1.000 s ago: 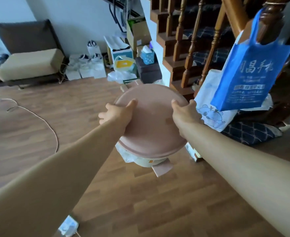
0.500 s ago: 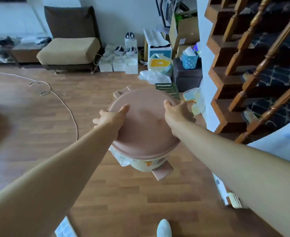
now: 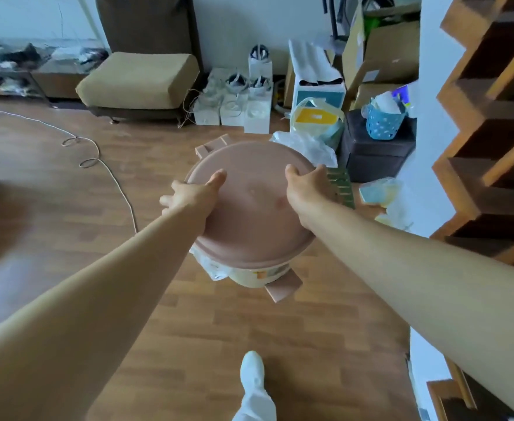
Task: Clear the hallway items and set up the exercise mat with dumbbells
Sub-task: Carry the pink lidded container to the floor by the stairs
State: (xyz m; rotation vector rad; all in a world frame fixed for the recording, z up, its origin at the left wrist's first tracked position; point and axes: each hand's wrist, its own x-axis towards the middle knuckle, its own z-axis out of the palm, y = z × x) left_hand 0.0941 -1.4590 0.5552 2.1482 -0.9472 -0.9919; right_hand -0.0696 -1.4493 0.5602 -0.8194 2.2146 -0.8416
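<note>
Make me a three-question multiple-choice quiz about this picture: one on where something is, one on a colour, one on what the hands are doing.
1. Where is the blue basket?
A. on the dark box
B. on the armchair
C. on the stairs

2. What colour is the pot lid?
A. green
B. dusty pink
C. black

3. How is the pot held?
A. one hand
B. resting on the floor
C. both hands, off the floor

Answers: 1 A, it sits atop the dark box. 2 B, the round lid is pink. 3 C, the left hand and right hand grip opposite sides above the floor.

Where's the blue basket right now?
In the head view, upper right: the blue basket sits on a dark box beside the stairs, beyond the right hand.
</note>
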